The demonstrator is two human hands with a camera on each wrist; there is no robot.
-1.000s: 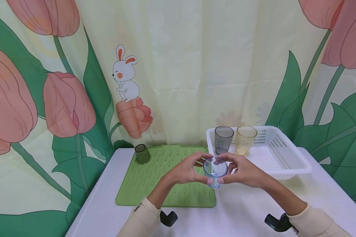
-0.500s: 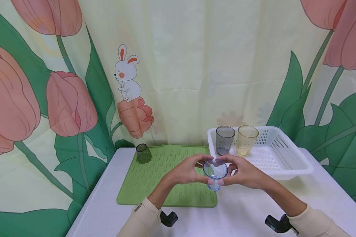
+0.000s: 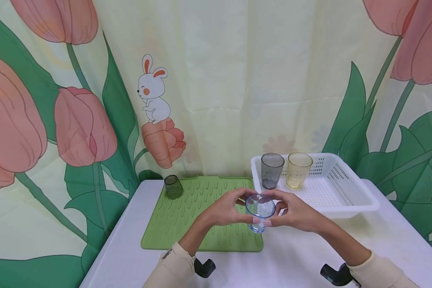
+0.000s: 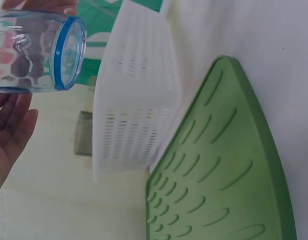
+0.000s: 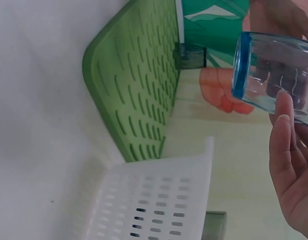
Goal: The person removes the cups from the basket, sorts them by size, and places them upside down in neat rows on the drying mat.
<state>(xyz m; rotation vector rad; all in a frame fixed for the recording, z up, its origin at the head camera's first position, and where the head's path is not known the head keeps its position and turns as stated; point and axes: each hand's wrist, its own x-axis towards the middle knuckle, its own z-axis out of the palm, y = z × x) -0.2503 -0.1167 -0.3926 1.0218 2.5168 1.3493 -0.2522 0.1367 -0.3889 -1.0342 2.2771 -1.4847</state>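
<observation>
A clear blue-tinted drinking glass (image 3: 260, 207) is held upright between both hands, above the front right corner of the green mat. The left hand (image 3: 229, 207) grips its left side, thumb at the front and fingers behind. From the right, the right hand (image 3: 294, 210) grips it the same way, and the thumbs nearly meet. In the left wrist view the glass (image 4: 41, 52) shows its thick blue base ring. The right wrist view has the glass (image 5: 276, 75) with right-hand fingertips pressed on its wall.
The green drying mat (image 3: 201, 228) bears a dark green glass (image 3: 173, 187) at its back left corner. To the right stands a white perforated basket (image 3: 342, 204), holding a grey glass (image 3: 272, 171) and an amber glass (image 3: 299, 171). A patterned curtain (image 3: 216, 80) hangs behind the white table (image 3: 295, 260).
Both hands keep hold of the blue glass. It has come slightly lower and its base has tilted a little to the left. The other glasses stay put.
</observation>
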